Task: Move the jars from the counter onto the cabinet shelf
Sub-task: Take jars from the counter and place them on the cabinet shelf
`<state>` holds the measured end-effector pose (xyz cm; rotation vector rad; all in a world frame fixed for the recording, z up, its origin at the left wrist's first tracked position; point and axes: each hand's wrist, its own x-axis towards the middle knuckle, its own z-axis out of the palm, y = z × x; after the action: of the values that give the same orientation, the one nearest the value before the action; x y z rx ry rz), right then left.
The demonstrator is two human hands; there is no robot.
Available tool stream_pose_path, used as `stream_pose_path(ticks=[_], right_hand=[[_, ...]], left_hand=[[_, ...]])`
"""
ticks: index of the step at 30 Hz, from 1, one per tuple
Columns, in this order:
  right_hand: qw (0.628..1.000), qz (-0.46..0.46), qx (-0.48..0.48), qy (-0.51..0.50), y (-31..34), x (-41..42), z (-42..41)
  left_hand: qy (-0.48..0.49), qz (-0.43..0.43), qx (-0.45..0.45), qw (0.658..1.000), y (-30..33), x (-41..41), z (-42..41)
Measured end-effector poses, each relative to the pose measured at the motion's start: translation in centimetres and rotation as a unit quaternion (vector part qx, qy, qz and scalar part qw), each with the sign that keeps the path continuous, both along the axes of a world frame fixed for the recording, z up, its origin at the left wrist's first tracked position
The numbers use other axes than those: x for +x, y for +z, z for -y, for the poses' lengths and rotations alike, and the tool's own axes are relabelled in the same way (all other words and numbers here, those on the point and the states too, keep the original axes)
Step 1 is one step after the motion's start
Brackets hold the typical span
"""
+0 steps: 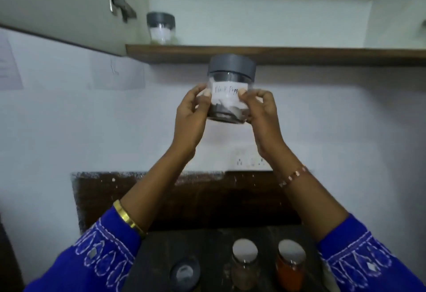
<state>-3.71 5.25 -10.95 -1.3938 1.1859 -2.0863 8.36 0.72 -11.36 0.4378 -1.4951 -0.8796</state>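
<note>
Head view: labelled jar (230,91) gripped between left hand (192,112) and right hand (261,112), raised just below the shelf (299,55). One jar (161,28) already up there; three jars (244,266) left on the counter (161,245). Mid-carry, probably; next, lift above the shelf edge, then set down upright.

You face a pale wall (69,130) in dim, bluish light. At 6 o'clock a dark splashback panel (207,199) meets it. At 4 o'clock sits a white socket plate (251,161); at 9 o'clock hang 2 paper sheets (9,66).
</note>
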Motion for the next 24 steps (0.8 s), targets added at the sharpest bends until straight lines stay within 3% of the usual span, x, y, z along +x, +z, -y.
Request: stream_pose_path(ticks=[5,12,24], right_hand=[[0.997,-0.025,-0.069,-0.01,7.9,0.4,2.5],[0.99,-0.109,-0.085,-0.043,15.0,0.8,6.8],[0.959,-0.266,0.013,-0.095,16.5,-0.6,15.1]], left_hand=[[0.029,0.0,-0.082,0.996,8.2,0.5,1.9],[0.084,0.02,-0.111,0.99,15.4,1.1,6.2],[0.213,0.157,-0.053,0.963,17.8,0.0,14.5]])
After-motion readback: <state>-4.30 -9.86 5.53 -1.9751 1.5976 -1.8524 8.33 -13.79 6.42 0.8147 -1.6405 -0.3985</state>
